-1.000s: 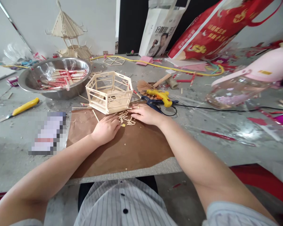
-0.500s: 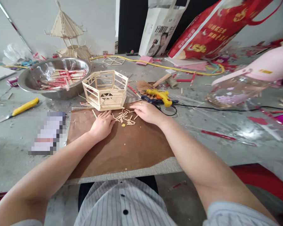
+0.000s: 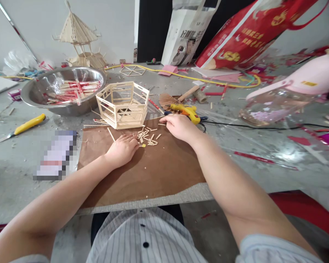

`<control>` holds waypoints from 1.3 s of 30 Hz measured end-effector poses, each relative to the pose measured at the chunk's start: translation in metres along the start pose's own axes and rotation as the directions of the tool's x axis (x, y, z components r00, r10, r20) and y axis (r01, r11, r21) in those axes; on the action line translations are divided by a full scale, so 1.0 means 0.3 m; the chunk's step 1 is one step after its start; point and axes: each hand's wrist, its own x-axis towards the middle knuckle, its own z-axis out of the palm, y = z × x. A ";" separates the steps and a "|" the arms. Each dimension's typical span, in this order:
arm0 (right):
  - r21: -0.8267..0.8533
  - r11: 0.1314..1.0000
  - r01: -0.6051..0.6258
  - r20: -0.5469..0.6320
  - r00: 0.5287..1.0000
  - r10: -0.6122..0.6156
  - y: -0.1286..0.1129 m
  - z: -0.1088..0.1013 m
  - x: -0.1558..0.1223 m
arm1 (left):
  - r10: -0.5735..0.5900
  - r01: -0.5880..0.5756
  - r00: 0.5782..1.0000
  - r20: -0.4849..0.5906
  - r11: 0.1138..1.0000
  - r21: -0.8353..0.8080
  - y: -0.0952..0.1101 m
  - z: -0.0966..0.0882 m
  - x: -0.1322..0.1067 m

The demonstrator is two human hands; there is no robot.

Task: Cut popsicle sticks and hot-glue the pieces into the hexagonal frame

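On the brown sheet (image 3: 153, 175) lies a loose pile of short wooden stick pieces (image 3: 148, 137). My left hand (image 3: 123, 149) rests palm down at the pile's left side, fingers stretched along the sheet, nothing visible in them. My right hand (image 3: 178, 126) is at the sheet's far edge, right of the pile, index finger extended beside a single short piece; its other fingers are partly hidden. Just behind the pile stands a hexagonal stick frame (image 3: 123, 111) with railed sides. A longer stick (image 3: 111, 134) lies left of my left hand's fingertips.
Behind my right hand is a yellow glue gun (image 3: 190, 112) with a black cord. A steel bowl (image 3: 34, 96) of wrapped sticks, a yellow utility knife (image 3: 30, 124) and a phone (image 3: 56, 155) lie left. A pink-lidded bottle (image 3: 279, 104) leans at right.
My right hand has moved right, away from the pile and towards the glue gun. My left hand has shifted slightly right and nearer to me, against the pile's left side.
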 end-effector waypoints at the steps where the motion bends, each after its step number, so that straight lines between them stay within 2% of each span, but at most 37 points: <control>1: -0.014 1.000 0.002 0.002 1.000 -0.002 0.002 0.012 0.000 | 0.002 -0.002 1.000 -0.001 1.000 -0.008 0.001 -0.002 0.000; 5: -0.087 0.996 -0.015 0.100 0.995 0.023 0.000 0.058 -0.003 | 0.010 -0.011 1.000 -0.011 0.998 -0.065 0.002 -0.012 0.002; 8: -0.090 0.996 -0.005 0.139 0.990 0.018 -0.016 0.066 -0.006 | 0.025 -0.025 1.000 0.003 0.993 -0.112 0.001 -0.019 0.001; 13: 0.015 0.998 0.055 0.088 0.995 -0.056 -0.050 0.060 -0.001 | -0.004 -0.005 0.998 -0.056 0.986 -0.168 -0.013 -0.018 0.001; 16: 0.038 0.979 0.202 0.041 0.978 -0.203 -0.057 0.090 0.006 | -0.004 -0.008 0.996 -0.090 0.990 -0.139 -0.026 -0.011 0.005; 19: 0.056 0.952 0.300 0.095 0.948 -0.304 -0.058 0.127 0.010 | 0.008 -0.018 0.997 -0.082 0.992 -0.124 -0.037 -0.005 0.009; 23: 0.085 0.946 0.313 0.145 0.935 -0.323 -0.069 0.124 0.005 | 0.011 -0.024 0.996 -0.092 0.990 -0.141 -0.048 -0.002 0.010; 29: 0.096 0.956 0.278 0.036 0.959 -0.283 -0.081 0.081 0.002 | 0.069 -0.079 0.991 -0.114 0.993 -0.092 -0.047 -0.012 0.004; 34: 0.126 0.930 0.346 0.030 0.935 -0.352 -0.087 0.105 0.003 | 0.133 -0.141 0.983 -0.124 0.988 -0.063 -0.036 -0.019 0.002; 39: 0.110 0.929 0.355 0.054 0.931 -0.362 -0.084 0.103 0.000 | 0.086 -0.092 0.989 -0.121 0.995 -0.048 -0.046 -0.013 0.002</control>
